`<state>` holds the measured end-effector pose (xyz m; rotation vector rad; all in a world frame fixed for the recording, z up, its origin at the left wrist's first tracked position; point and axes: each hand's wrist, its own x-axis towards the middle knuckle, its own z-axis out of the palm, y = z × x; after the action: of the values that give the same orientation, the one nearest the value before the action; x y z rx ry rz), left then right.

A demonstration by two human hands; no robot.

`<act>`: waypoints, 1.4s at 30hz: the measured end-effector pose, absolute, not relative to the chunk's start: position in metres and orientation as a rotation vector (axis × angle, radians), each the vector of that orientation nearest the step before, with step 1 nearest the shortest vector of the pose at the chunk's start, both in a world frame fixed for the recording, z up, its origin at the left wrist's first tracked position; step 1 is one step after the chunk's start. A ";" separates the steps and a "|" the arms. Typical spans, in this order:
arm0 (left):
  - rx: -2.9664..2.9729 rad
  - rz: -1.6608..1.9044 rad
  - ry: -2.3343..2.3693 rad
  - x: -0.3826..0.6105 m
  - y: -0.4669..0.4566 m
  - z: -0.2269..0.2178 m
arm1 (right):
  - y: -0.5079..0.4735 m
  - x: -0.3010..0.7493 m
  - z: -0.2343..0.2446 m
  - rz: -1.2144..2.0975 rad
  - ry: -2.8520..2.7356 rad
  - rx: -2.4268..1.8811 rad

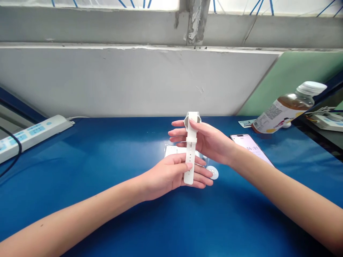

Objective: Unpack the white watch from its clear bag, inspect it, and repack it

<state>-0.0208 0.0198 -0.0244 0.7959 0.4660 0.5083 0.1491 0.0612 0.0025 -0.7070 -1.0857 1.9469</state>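
Clock centred on the wristwatch.

1. Blue tabletop (pixel 160 228): runs under everything; a flat base for the handwork.
2. Grey wall panel (pixel 120 82): 12 o'clock, backs the far table edge.
3. White power strip (pixel 34 134): 9 o'clock, well apart. Probably parked at the side to keep cords away from the hands.
4. Labelled drink bottle (pixel 276 116): 2 o'clock, cap on, amber contents. Lean may be lens stretch. Off to the side, likely out of elbow range.
5. Right hand (pixel 210 139): forearm in from 4. Holding the watch's upper end, thumb on the band, fingers behind. Likely carries the case's weight.
6. Left hand (pixel 171 171): forearm in from 8. Narrow pinch on the lower band, thumb in front, fingers spread behind. Seems to keep the band straight.
7. Smartphone (pixel 246 142): 3 o'clock, screen up, digits showing, probably for reading at a glance. Right forearm covers part.
8. White wristwatch (pixel 190 155): between both hands, above the table, band upright, holed end down. Case sits behind the band; dial side can't be told.
9. Clear packet (pixel 169 150): behind the hands, mostly hidden, white inside.
10. Small printed card (pixel 245 123): 2 o'clock, beside the bottle.
11. White disc (pixel 214 173): between 4 and 5, just beside left fingertips.
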 end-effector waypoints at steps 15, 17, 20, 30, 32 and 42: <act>0.818 0.498 0.505 -0.021 0.020 -0.026 | 0.063 0.159 0.009 2.169 -0.970 -0.546; 0.832 0.463 0.495 -0.022 0.018 -0.023 | 0.063 0.161 0.012 2.169 -0.924 -0.542; 0.876 0.359 0.427 -0.022 0.013 -0.020 | 0.064 0.163 0.018 2.043 -0.847 -0.569; 0.844 0.666 0.478 -0.020 0.011 -0.018 | 0.062 0.154 0.019 1.725 -0.905 -0.675; 0.879 0.743 0.494 -0.021 0.018 -0.014 | 0.054 0.149 0.019 1.711 -0.998 -0.663; 1.115 0.757 0.545 -0.030 0.026 -0.007 | 0.038 0.139 0.017 1.244 -1.320 -0.866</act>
<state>-0.0302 0.0257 -0.0065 1.1149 0.5450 0.7565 0.1393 0.0380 0.0174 -0.8661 -1.3196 1.2444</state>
